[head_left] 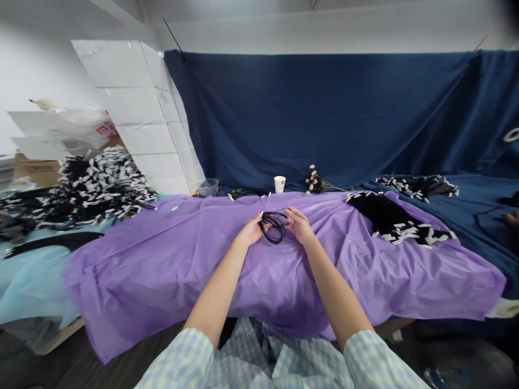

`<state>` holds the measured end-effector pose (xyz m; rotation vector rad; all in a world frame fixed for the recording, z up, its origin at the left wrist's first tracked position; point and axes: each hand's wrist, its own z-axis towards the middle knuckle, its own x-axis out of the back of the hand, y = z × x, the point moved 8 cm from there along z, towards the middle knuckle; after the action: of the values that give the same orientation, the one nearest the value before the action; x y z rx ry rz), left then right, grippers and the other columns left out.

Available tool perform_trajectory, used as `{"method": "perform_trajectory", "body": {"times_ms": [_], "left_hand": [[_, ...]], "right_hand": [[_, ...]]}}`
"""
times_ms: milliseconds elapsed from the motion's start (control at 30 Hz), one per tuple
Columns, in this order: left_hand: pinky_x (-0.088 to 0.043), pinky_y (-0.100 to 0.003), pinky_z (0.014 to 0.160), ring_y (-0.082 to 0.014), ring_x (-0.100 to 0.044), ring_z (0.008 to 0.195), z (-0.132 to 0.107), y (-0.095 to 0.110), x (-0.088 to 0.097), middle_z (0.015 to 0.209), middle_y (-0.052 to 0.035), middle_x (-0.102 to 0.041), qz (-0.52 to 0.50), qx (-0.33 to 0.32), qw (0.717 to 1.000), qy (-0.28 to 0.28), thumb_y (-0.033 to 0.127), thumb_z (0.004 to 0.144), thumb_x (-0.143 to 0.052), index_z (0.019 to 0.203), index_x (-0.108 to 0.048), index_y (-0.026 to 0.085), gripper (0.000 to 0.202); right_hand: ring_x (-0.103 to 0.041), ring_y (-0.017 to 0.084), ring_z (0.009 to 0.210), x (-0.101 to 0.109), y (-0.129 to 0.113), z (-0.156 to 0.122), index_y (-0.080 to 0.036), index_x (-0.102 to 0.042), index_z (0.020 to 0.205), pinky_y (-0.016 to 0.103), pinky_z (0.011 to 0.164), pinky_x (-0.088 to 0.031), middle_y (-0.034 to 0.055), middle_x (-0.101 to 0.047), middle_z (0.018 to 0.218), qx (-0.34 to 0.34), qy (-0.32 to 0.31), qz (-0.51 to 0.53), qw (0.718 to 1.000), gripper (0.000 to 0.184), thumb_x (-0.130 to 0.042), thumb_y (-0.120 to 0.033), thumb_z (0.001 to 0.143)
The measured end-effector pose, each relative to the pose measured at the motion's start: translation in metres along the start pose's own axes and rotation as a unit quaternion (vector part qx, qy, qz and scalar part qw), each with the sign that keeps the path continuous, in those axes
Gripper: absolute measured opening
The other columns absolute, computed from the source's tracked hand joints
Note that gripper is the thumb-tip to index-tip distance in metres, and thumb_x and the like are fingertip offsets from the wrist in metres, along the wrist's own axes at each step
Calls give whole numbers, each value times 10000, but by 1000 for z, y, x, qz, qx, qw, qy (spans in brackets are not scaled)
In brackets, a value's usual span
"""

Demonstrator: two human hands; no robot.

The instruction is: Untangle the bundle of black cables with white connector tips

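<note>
A thin black cable (274, 233), wound into loose loops, is held above the purple cloth in front of me. My left hand (252, 229) is closed on the left side of the coil, beside a small white end piece. At the coil's right side, the bent fingers of my right hand (299, 225) hold a strand of the cable; the exact fingertip contact is hard to make out. To the right lies a flat bundle of black cables (377, 212) with white ends.
The purple cloth (162, 270) covers the table. Left is a big heap of black cables with white ends (101, 183) and stacked white boxes (150, 124). At the back stand a paper cup (279, 184), plastic bowl (208, 187) and flowers (318, 182). Another person's hand (512, 218) shows far right.
</note>
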<state>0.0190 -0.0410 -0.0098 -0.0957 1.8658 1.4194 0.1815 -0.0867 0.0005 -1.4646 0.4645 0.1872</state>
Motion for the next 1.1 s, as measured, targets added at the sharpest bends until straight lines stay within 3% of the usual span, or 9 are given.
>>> {"method": "perform_trajectory", "body": {"times_ms": [233,433,633,767,900,1100], "left_hand": [[-556,-311,698,-154,-637,834,8,1,12,1015,-79,-641,-30,-16,999,26,312,918,-558,1080,-602,112,261],[-560,-314,703,-155,-640,835,10,-1,14,1008,-76,-645,-43,-15,998,40,292,913,-568,1080,-604,112,247],[-563,-326,728,-156,-646,840,5,-1,8,1009,-77,-653,-47,1,998,37,294,916,-566,1069,-611,109,245],[-564,-330,731,-160,-650,846,2,-2,4,1010,-83,-655,-45,14,999,26,303,919,-561,1074,-609,105,256],[-562,-347,765,-167,-652,875,0,-3,0,1024,-84,-659,-46,16,999,10,286,914,-568,1065,-614,106,239],[-562,-354,784,-174,-654,907,-5,-5,-8,1048,-88,-659,-42,23,999,-16,250,910,-573,1051,-617,104,209]], "right_hand": [[-547,68,609,9,16,3,-114,-591,988,194,529,-484,1,-589,809,-10,81,-81,993,245,-563,-351,929],[-538,62,580,13,17,5,-115,-592,980,186,511,-476,-7,-587,779,-9,103,-112,988,249,-557,-357,933],[-589,90,679,12,22,11,-121,-580,1080,227,587,-524,27,-615,893,-15,83,-124,989,259,-554,-335,936],[-582,84,664,8,24,13,-121,-569,1098,217,571,-517,25,-610,896,2,48,-132,990,259,-553,-322,937],[-588,88,668,-6,25,10,-117,-585,1057,227,586,-524,19,-613,867,16,-39,-162,986,247,-556,-329,935],[-585,88,672,-31,26,-1,-112,-613,905,237,623,-524,2,-613,808,52,-170,-244,953,190,-597,-301,910]]}}
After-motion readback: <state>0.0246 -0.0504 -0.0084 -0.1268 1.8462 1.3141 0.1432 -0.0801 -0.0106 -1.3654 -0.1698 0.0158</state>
